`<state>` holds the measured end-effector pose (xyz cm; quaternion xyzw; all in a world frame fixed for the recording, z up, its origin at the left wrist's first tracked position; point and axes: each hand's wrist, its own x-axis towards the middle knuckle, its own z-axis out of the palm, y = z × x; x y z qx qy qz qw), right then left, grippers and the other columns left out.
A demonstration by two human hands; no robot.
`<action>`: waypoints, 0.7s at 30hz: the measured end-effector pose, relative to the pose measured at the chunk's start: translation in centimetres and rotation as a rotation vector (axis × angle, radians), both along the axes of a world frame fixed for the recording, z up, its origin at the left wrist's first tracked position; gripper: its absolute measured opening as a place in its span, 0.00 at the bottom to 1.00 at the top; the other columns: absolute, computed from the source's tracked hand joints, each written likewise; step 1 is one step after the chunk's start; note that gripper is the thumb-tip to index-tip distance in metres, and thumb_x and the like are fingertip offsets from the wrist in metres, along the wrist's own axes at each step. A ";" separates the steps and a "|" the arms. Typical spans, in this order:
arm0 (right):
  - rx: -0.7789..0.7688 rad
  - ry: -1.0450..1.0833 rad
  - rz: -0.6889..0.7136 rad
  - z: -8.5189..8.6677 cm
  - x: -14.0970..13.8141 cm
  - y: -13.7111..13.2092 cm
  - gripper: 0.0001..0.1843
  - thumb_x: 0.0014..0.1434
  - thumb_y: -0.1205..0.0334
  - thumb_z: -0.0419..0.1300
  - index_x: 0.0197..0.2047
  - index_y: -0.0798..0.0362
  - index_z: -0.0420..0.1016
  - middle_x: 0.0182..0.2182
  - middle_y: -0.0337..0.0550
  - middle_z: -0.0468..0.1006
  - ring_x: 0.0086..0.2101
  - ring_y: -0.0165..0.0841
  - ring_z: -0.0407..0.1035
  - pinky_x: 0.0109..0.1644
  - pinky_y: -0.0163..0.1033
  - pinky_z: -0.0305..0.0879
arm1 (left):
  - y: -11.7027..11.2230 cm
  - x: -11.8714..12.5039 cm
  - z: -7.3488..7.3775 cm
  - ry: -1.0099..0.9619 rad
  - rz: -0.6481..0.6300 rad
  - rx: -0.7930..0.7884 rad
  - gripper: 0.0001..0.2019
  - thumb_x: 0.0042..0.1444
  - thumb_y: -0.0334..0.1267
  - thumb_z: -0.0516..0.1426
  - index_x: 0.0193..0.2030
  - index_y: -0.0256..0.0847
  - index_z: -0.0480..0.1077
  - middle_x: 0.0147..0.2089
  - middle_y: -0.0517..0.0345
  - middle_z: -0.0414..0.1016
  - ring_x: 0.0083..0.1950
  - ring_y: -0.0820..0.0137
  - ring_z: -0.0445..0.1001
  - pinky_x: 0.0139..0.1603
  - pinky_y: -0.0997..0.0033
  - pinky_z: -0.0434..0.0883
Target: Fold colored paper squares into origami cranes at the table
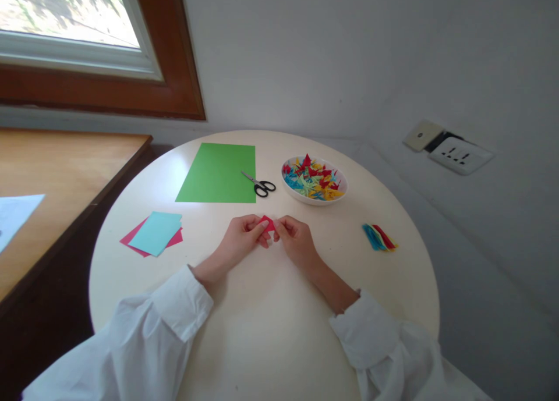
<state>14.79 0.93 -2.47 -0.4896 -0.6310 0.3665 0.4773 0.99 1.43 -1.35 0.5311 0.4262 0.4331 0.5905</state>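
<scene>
A small folded red paper piece (267,223) sits between both my hands at the middle of the round cream table (262,331). My left hand (243,236) pinches its left side with closed fingers. My right hand (295,238) pinches its right side the same way. Both hands rest low over the tabletop. Most of the paper is hidden by my fingers.
Beyond my hands lie a green sheet (218,173), black-handled scissors (260,184) and a white bowl (314,181) of several small coloured paper folds. Light blue and red squares (154,233) lie at the left, coloured strips (379,237) at the right. A wooden desk (52,174) stands left.
</scene>
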 end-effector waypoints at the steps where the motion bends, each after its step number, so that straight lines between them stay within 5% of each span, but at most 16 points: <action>1: -0.001 -0.001 -0.002 0.0 0.0 0.0 0.14 0.54 0.58 0.52 0.19 0.53 0.63 0.16 0.35 0.66 0.20 0.26 0.61 0.25 0.32 0.58 | 0.0 0.0 0.0 0.005 0.008 -0.002 0.14 0.48 0.45 0.57 0.23 0.35 0.67 0.21 0.59 0.70 0.21 0.76 0.68 0.24 0.76 0.66; 12: -0.017 0.095 -0.031 -0.1 -0.2 0.2 0.08 0.49 0.58 0.57 0.28 0.54 0.71 0.27 0.41 0.74 0.28 0.31 0.68 0.31 0.35 0.66 | 0.1 -0.5 -1.3 0.311 -0.068 0.201 0.10 0.52 0.36 0.52 0.22 0.36 0.66 0.19 0.60 0.71 0.22 0.75 0.69 0.24 0.78 0.64; 21: -0.028 0.103 -0.079 -0.3 0.1 0.4 0.08 0.48 0.59 0.57 0.24 0.54 0.69 0.22 0.37 0.71 0.23 0.29 0.66 0.28 0.34 0.64 | -0.1 -0.2 -1.2 0.234 -0.114 0.095 0.14 0.53 0.44 0.53 0.25 0.35 0.68 0.22 0.55 0.74 0.22 0.73 0.72 0.26 0.75 0.69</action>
